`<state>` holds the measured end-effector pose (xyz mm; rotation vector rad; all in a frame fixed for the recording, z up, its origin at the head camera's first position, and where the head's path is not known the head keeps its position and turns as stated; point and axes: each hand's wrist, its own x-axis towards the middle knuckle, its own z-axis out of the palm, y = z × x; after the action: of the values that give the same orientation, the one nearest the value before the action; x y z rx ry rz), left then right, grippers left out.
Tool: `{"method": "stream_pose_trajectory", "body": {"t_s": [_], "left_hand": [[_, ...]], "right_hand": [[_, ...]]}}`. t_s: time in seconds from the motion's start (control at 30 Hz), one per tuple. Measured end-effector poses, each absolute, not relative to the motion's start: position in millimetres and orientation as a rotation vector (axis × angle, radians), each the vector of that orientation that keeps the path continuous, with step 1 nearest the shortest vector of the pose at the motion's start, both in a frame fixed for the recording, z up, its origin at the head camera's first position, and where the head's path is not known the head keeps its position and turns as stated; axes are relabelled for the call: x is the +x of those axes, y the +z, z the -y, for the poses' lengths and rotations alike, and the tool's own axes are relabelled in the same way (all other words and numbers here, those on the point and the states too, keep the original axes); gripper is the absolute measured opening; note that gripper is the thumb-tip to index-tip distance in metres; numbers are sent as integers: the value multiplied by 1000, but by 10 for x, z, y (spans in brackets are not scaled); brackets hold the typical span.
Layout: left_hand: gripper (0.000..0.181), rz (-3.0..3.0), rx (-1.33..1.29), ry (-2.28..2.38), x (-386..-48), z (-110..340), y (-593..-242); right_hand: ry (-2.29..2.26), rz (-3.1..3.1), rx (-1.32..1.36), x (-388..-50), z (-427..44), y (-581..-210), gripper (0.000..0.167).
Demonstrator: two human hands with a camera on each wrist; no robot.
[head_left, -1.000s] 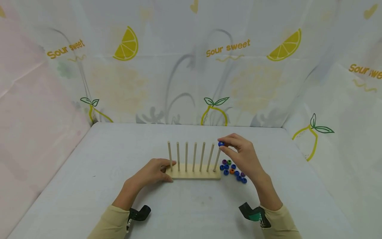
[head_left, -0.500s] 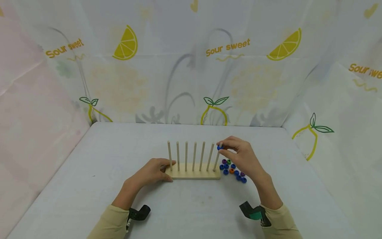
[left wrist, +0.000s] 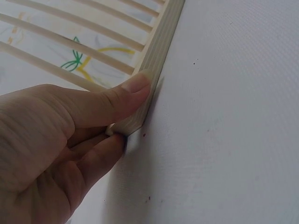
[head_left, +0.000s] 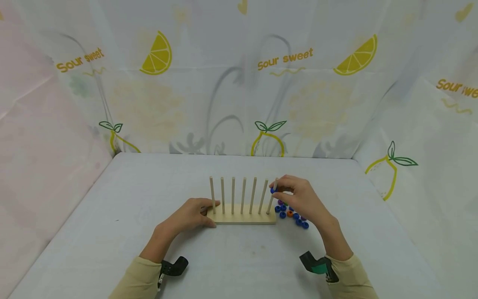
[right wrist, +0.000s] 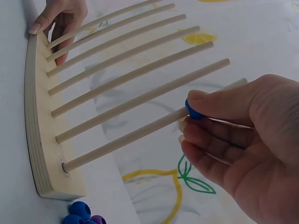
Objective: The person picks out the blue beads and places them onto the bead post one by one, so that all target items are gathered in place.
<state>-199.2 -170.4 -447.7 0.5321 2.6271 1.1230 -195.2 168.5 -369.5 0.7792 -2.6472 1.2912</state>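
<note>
A pale wooden base (head_left: 242,219) with a row of several upright pegs stands on the white table. My left hand (head_left: 191,214) grips the base's left end; in the left wrist view the thumb (left wrist: 124,95) lies along its front edge with fingers behind and under. At the rightmost peg (right wrist: 126,142), my right hand (head_left: 304,197) pinches a blue bead (right wrist: 192,110) between thumb and fingers. The bead is threaded on that peg, below its tip, and the peg's lower part is bare. The other pegs carry no beads.
Loose beads, mostly blue (head_left: 282,215) with an orange one (head_left: 290,214) and a few purple, lie right of the base, partly under my right hand. A printed cloth backdrop (head_left: 209,104) rises behind the table (head_left: 149,182).
My right hand has lowered the blue bead from the tip of the rightmost peg to partway down it. The left hand and the base have stayed in place.
</note>
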Motion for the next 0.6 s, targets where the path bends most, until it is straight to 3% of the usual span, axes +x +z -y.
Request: {"method": "stream_pose_trajectory", "body": {"t_s": [0.6], "left_hand": [[63, -2629, 539, 1114, -1983, 1708, -4458]], "right_hand": [[1314, 2858, 771, -2040, -1665, -3864, 13]]}}
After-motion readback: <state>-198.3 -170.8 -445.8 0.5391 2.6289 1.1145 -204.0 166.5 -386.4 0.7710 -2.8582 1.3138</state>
